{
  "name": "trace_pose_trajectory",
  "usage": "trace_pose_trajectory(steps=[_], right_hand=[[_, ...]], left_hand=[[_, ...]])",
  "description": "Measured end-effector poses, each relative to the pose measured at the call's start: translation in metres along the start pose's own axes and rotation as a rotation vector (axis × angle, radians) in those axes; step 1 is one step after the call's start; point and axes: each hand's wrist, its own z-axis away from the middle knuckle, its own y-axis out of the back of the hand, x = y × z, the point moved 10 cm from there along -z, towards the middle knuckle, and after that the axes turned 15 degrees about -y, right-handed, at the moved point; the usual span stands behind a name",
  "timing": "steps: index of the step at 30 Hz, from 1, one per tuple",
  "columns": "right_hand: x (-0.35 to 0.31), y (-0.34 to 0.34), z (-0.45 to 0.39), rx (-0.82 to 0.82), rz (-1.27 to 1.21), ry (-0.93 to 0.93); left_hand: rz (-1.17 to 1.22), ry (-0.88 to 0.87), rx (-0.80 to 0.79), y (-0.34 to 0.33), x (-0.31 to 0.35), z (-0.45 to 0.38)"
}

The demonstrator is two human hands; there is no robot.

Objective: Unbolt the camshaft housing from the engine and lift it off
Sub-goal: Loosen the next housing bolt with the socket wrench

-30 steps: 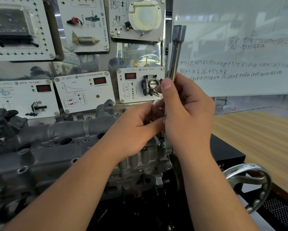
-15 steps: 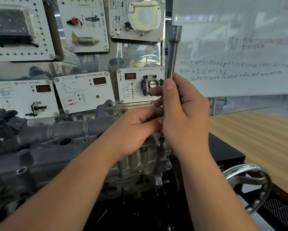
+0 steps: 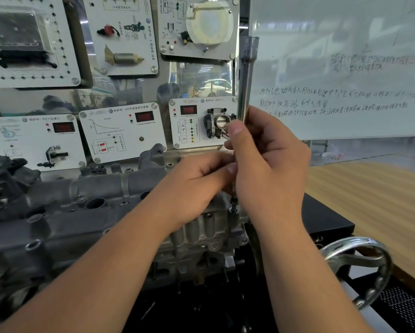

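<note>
Behind: sensor display boards left, whiteboard right. Below them, camshaft housing, long axis left to right across the engine. Hands together over its right end: right hand wrapped round upright extension bar, socket end down on a bolt; left hand apparently pinching the bar lower down, fingertips hidden.
</note>
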Motion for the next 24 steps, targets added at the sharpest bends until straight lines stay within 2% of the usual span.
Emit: trace_pose_trajectory(steps=[3,10,16,24], right_hand=[[-0.003,-0.001,0.001,-0.020,0.027,0.023],[0.010,-0.004,-0.003,-0.038,-0.029,-0.072],[0.001,0.004,-0.002,0.031,0.020,0.003],[0.005,0.000,-0.003,-0.039,-0.049,-0.068]], left_hand=[[-0.017,0.008,-0.022,-0.001,0.003,0.000],[-0.100,-0.030,0.017,0.004,0.007,-0.001],[-0.087,-0.057,-0.011,0.002,0.006,0.000],[-0.067,-0.028,-0.061,-0.005,0.004,0.000]])
